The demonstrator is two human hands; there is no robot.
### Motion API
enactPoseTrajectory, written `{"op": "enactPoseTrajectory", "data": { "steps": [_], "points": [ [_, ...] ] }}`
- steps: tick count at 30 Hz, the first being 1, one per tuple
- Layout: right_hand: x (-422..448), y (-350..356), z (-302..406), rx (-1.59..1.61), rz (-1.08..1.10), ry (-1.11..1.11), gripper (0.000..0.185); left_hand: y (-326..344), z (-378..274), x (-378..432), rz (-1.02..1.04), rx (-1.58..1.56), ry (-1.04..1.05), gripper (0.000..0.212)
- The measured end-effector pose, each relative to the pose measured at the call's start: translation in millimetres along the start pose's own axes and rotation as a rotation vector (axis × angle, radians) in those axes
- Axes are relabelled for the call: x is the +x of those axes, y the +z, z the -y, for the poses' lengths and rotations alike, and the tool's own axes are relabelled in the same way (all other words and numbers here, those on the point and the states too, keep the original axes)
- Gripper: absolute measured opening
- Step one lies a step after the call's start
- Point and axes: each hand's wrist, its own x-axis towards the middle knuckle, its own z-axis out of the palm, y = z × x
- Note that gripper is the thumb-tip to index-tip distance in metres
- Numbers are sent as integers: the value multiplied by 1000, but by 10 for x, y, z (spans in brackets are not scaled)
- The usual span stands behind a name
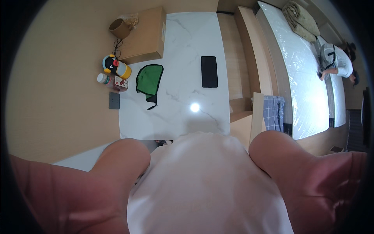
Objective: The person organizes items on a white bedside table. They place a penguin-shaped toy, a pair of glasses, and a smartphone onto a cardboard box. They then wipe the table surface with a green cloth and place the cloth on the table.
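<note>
Both my hands are out of view. Before me lies a white marble-patterned tabletop (181, 122). A black smartphone (209, 72) rests flat on its right half, its dark face up. Left of the phone is a green cloth item (149, 79) with black edging and a short black strap. Pale cloth (207, 181) fills the lower middle of the view, at the table's near edge. On either side of it a bare bent limb comes out of pinkish-red fabric.
At the back left, a cardboard box (143, 38) bears a brown mug (120, 28) and eyeglasses (117, 48). A penguin-shaped container (117, 66) and a white-capped bottle (114, 82) stand nearby. To the right are a plastic-covered mattress (298, 79), a folded blanket (301, 22) and another person (340, 61).
</note>
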Motion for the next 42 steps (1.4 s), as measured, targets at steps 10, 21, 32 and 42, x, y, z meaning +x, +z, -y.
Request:
{"op": "enactPoseTrajectory", "data": {
  "steps": [10,21,32,42],
  "points": [
    [-1203,-306,-850,-629,5,435,22,-47,1033,-1513,252,335,-636,24],
    [-4313,-451,-896,-709,395,1401,42,-616,753,-4481,1024,1140,-901,66],
    [-4064,-252,-1167,-783,389,1494,38,-512,864,-4391,1015,1259,-830,65],
    [-4142,-260,-1076,-776,347,1475,43,-387,765,-4217,983,1238,-870,62]
  ]
}}
